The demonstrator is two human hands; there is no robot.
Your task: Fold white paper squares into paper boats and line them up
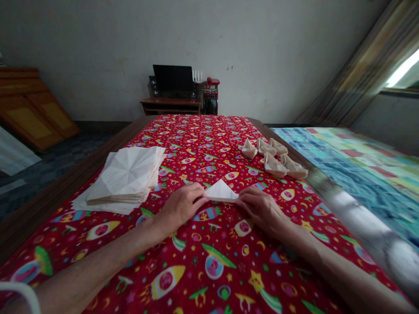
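A white sheet of paper (221, 190), folded to a triangle with a narrow strip along its near edge, lies between my hands on the red cloth. My left hand (188, 199) pinches its left corner. At the right corner, the fingers of my right hand (260, 206) are closed on the same paper. To the left of my hands sits a stack of creased paper sheets (127, 172). Several folded paper boats (274, 165) stand in a loose group beyond my right hand.
A red patterned cloth (209, 257) covers the long table. Along its right side is a bed with a blue patchwork cover (353, 174). At the far wall a monitor (173, 78) stands on a small desk (172, 104). A wooden cabinet (32, 109) is at far left.
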